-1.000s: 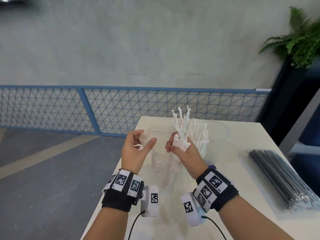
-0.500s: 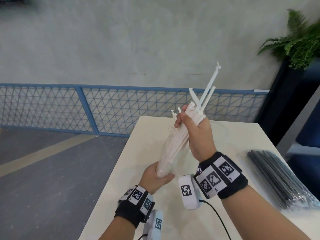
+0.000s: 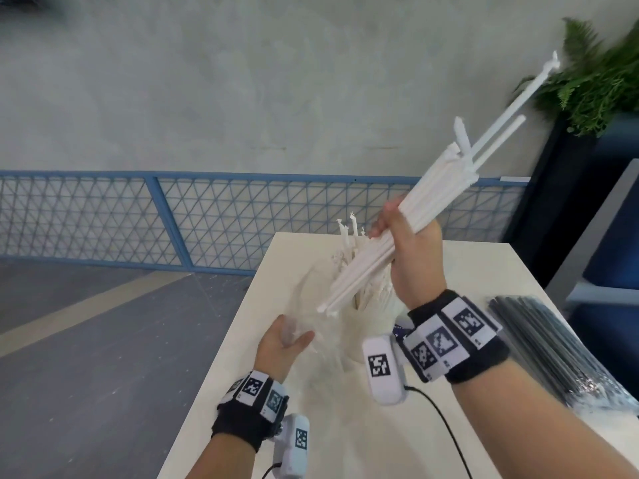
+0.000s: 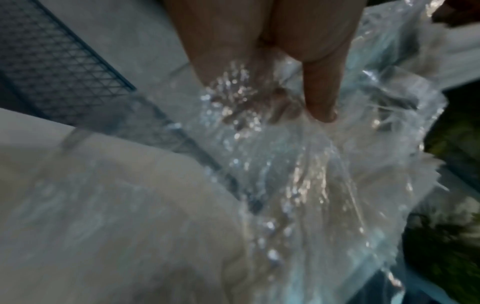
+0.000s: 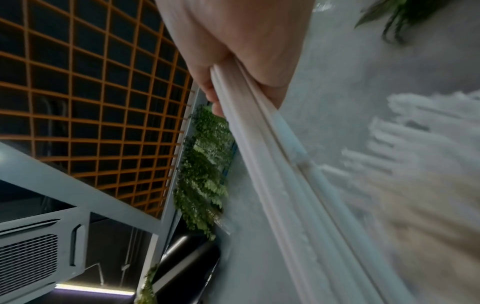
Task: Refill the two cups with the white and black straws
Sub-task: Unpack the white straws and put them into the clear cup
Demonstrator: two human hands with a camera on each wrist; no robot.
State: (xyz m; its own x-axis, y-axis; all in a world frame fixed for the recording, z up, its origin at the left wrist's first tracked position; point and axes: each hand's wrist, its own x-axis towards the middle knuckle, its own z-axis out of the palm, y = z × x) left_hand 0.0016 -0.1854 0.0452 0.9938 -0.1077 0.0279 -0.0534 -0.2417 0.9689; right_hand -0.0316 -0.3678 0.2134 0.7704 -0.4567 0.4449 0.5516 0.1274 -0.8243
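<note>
concrete wall and a blue mesh fence back a pale table (image 3: 214, 402). at left, the left hand (image 3: 281, 347) pinches the crumpled clear wrapper (image 4: 298, 174), apparently emptied. a cup (image 3: 366, 305) at mid-table already bristles with white straws. the right hand (image 3: 411, 257) is wrapped round a bundle (image 3: 428, 205) held slantwise, ends jutting past both sides of the fist. next: tip it upright over the cup. black straws (image 3: 549, 347) wait, bagged, at far right.
</note>
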